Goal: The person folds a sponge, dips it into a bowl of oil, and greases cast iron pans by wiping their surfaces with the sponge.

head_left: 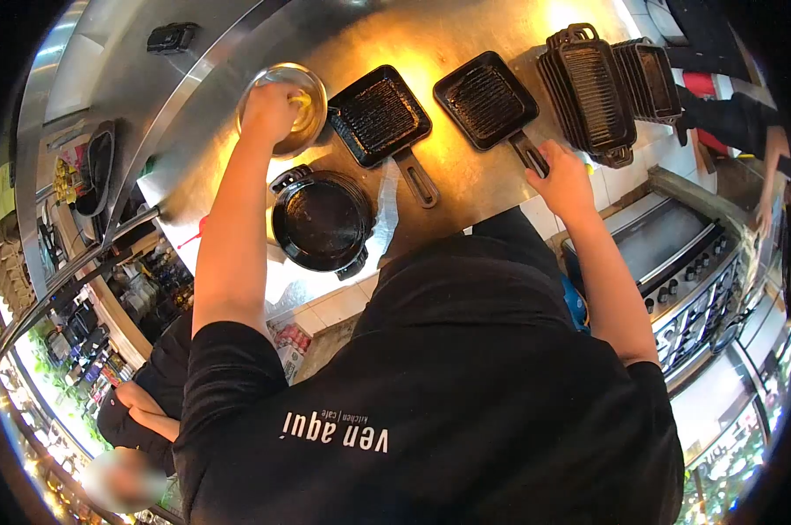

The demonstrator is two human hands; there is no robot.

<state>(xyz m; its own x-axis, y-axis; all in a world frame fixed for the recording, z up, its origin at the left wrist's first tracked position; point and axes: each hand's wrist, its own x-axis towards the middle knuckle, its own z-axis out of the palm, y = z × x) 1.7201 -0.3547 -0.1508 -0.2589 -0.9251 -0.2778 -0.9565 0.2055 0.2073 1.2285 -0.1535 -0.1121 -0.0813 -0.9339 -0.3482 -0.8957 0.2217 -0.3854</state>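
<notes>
My left hand (271, 110) reaches into a round metal bowl (315, 131). Its fingers are closed around something small and yellow (301, 99), too hidden to name. My right hand (569, 181) grips the handle end of a black square grill pan (485, 98), which lies on the steel counter (378, 39). To its left, another square grill pan (382, 114) rests with its handle (417, 179) pointing towards me. Close to my left forearm sits a stack of round black pans (321, 220) with small side handles.
Stacked oblong ribbed cast-iron pans (592, 92) stand at the counter's right, beside smaller stacked dishes (651, 79). A black object (172, 38) lies far left. A flat-top griddle (649, 241) is on the right. Another person's folded arms (150, 411) show lower left; a different person's arm (770, 179) shows right.
</notes>
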